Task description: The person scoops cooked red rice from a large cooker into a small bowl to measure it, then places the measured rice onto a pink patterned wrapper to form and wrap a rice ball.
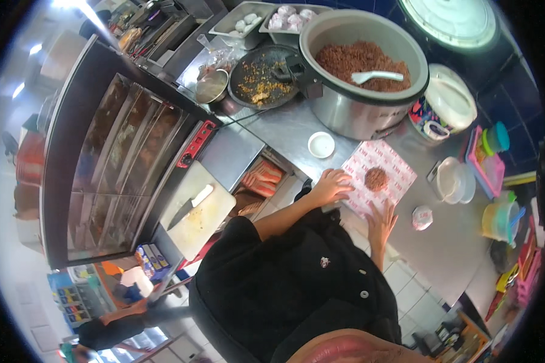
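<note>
A square of printed wrapping paper [399, 169] lies on the steel counter with a round mound of brown rice [376, 179] at its middle. My left hand [331, 187] is at the paper's left corner, fingers spread and slightly curled. Near the lower edge, my right hand [381, 218] rests with its fingers apart on the paper. A wrapped round packet [422, 218] sits to the right of it. Above the paper stands a large rice cooker [354, 115] of brown rice, a white paddle [377, 76] lying on the rice. A small white bowl [321, 144] is beside the cooker.
A stone mortar [265, 77] with yellow residue and a metal bowl [212, 86] stand left of the cooker. Trays of wrapped packets [293, 20] are behind. A knife [190, 208] lies on a cutting board [209, 236] near a display warmer [113, 159]. Plastic containers [454, 180] stand right. Another person [111, 329] is lower left.
</note>
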{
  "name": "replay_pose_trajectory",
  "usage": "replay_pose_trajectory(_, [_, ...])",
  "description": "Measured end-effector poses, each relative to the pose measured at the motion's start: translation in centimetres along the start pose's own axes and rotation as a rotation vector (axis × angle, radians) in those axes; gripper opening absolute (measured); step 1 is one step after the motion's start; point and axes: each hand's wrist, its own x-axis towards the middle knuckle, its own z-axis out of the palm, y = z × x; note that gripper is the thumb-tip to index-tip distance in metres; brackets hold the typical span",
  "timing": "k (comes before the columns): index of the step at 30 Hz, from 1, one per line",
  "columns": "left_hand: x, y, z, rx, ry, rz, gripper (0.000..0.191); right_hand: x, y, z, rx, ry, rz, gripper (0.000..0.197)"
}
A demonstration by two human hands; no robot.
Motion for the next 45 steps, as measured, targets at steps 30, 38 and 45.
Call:
replay_pose_trajectory(30, [6.1, 3.7, -0.5, 0.097, -0.191, 0.259, 0.031, 2.8, -1.8, -6.2, 0.096, 0.011, 0.115, 0.027])
replay_pose_trajectory(38, [8.0, 5.4, -2.7, -0.078, -0.219, 0.177, 0.022, 0.1, -4.5, -2.8, 0.169, -0.011, -0.29, 0.036])
replay_pose_trajectory(45, [6.8, 5.6, -2.7, -0.141, -0.355, 0.141, 0.02, 0.2, -7.0, -0.5, 0.155, 0.011, -0.166, 0.036])
